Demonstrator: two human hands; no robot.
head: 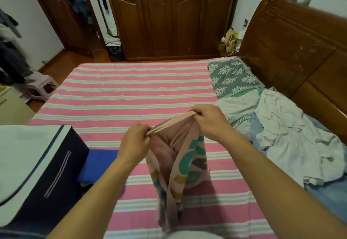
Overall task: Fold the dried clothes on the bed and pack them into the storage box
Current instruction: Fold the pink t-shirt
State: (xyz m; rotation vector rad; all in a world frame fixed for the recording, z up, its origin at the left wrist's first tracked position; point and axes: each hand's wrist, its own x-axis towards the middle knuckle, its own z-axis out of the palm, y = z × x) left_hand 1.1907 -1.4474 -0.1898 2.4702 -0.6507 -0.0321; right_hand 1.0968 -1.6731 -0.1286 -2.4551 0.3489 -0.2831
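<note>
A pink garment (180, 165) with teal, grey and mustard print hangs over the striped bed (120, 92), held up by its top edge. My left hand (134, 143) pinches the left end of that edge and my right hand (208, 121) pinches the right end, a little higher. At the left stands a dark navy storage box (47, 178) with a white lid or lining on top. A folded blue cloth (97, 165) lies on the bed beside the box. On the right lies a pile of unfolded clothes (293, 137), white and pale blue.
A grey floral cloth (232, 77) lies at the bed's far right corner. The wooden headboard (300, 51) runs along the right side. A carved wardrobe (169, 17) stands behind the bed, and a plastic stool (40, 86) stands on the floor at the left.
</note>
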